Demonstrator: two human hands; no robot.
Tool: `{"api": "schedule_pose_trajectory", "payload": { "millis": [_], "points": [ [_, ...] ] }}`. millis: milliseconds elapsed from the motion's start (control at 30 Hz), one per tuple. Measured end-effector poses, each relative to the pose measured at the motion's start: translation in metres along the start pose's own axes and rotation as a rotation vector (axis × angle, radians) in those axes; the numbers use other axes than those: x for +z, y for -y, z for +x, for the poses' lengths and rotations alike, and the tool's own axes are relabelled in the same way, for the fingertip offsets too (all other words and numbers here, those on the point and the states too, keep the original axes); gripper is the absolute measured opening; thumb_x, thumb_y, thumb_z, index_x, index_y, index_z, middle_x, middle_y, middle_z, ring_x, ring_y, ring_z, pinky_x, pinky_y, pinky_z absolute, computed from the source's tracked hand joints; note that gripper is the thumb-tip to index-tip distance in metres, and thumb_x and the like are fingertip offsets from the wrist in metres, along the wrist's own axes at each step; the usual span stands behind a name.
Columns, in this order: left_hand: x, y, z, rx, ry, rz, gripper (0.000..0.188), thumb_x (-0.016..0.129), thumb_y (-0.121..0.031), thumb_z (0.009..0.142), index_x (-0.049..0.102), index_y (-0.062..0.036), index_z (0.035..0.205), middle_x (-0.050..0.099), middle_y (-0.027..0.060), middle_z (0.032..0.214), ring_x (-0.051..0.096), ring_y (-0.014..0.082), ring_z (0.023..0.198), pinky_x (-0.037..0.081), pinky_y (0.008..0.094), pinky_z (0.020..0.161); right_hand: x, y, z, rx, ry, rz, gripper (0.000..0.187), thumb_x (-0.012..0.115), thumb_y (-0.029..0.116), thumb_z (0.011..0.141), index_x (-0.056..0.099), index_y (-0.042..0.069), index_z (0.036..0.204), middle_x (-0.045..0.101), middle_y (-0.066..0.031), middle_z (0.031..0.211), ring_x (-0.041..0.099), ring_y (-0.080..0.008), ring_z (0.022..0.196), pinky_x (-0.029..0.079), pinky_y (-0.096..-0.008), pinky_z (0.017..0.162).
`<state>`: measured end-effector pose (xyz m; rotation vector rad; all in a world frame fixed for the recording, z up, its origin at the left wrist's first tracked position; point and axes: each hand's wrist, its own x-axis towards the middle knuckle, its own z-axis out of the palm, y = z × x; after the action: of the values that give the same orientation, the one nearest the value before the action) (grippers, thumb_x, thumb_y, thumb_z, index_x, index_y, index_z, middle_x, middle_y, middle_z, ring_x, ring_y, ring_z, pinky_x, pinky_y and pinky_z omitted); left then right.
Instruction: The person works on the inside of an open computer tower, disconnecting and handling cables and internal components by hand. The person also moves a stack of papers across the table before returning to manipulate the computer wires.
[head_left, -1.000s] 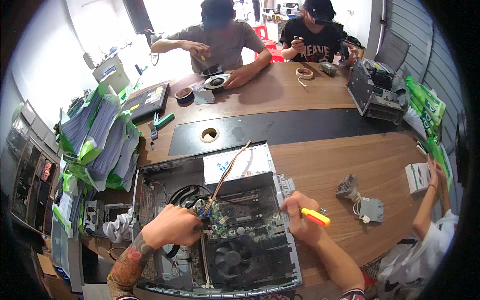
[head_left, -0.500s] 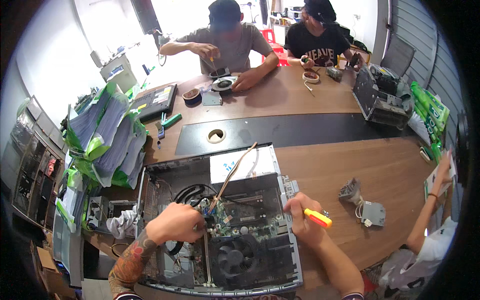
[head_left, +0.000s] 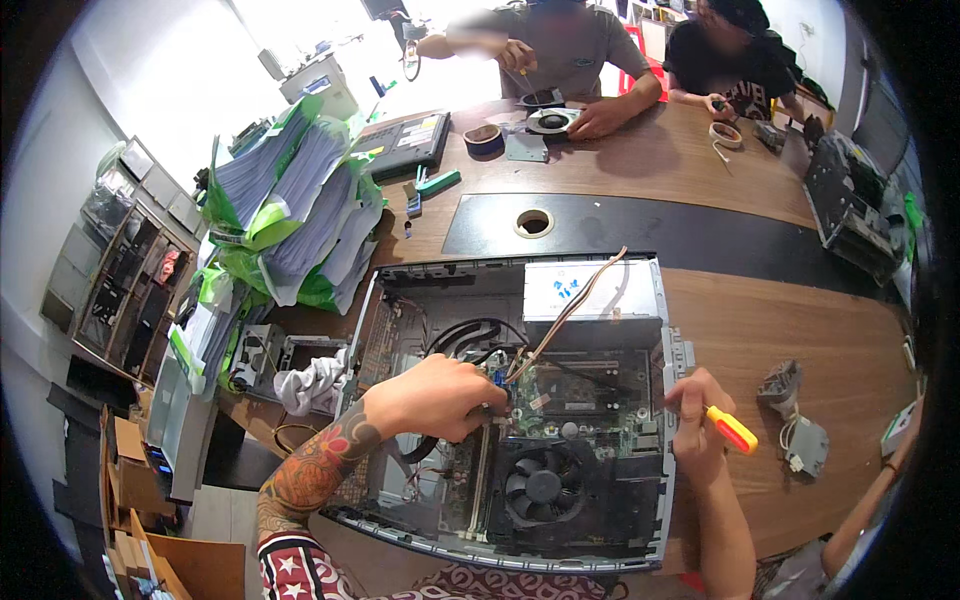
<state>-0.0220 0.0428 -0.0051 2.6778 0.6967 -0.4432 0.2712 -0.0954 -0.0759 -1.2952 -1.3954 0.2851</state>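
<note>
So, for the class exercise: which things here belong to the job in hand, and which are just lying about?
In the job:
open computer case, left hand reaching in
yellow-and-red tool handle, held by right hand

Seemingly just lying about:
paper stacks
black laptop
grey cloth

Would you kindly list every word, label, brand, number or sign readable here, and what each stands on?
I locate the writing without copying its wording.
Silver box in the computer case: blue handwritten marks, too small to read.
Co-worker's black T-shirt: pale printed letters, partly hidden.
Patterned cloth at the lower edge: pale lettering.
Black laptop: small labels, too small to read.
</note>
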Motion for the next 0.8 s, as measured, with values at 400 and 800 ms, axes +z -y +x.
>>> {"api": "schedule_pose_trajectory", "payload": {
  "millis": [400, 800],
  "points": [
    [0.004, 0.001, 0.003, 0.05, -0.029, -0.008, 0.016, 0.065, -0.013, 0.072, 0.068, -0.0064, 0.087, 0.069, 0.0106, 0.086, 0.066, 0.0348, 0.083, 0.052, 0.0467, 0.069, 0.003, -0.006, -0.006, 0.06, -0.017, 0.062, 0.036, 0.046, 0.022, 0.104, 0.054, 0.002, 0.075, 0.047, -0.0045, 0.067, 0.043, -0.0131, 0.06, 0.032, -0.0289, 0.055],
    [-0.004, 0.009, -0.006, 0.088, -0.105, -0.107, 0.027, 0.068, -0.02, 0.074, 0.068, -0.0054, 0.097, 0.067, 0.0196, 0.078, 0.066, 0.0406, 0.08, 0.053, 0.0496, 0.071, 0.006, -0.016, -0.008, 0.046, -0.097, 0.079, 0.038, 0.041, 0.023, 0.106, 0.055, 0.001, 0.078, 0.048, -0.0027, 0.071, 0.042, -0.0101, 0.065, 0.031, -0.0264, 0.059]
  ]
}}
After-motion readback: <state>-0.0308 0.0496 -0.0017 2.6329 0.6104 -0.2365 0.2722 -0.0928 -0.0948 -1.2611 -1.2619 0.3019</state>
